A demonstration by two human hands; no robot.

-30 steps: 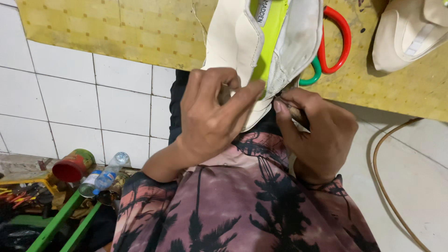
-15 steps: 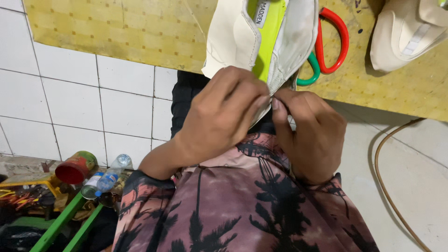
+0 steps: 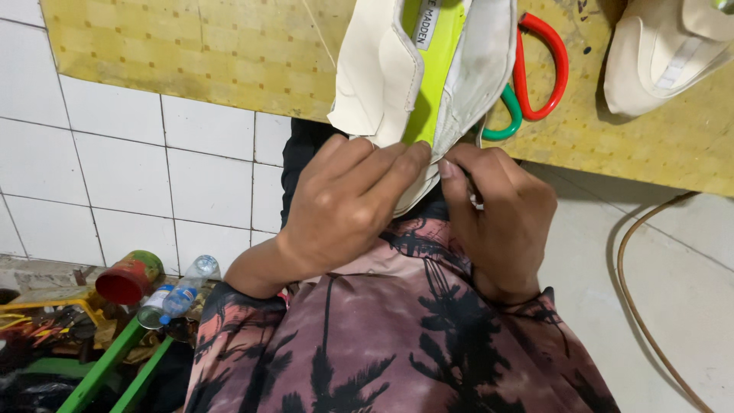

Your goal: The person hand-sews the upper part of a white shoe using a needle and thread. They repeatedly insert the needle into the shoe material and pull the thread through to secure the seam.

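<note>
Cream shoe (image 3: 382, 76) with its lime insole lies just beyond your grip: left hand (image 3: 348, 206) and right hand (image 3: 501, 222) both pinch its near edge.

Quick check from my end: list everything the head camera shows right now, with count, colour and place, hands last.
Shoe upper: one, cream with a lime-green insole, top centre, pinched at its near edge by both hands.
Second shoe: one, cream, top right on the table.
Scissors: one pair, red and green handles, just right of the held shoe.
Table: one, yellow patterned top, across the top.
Cup: one, red and green, lower left.
Bottle: one, clear plastic with a blue label, beside the cup.
Cable: one, brown, on the floor at right.
Left hand: gripping the shoe's near edge.
Right hand: pinching the same edge; any tool hidden.
</note>
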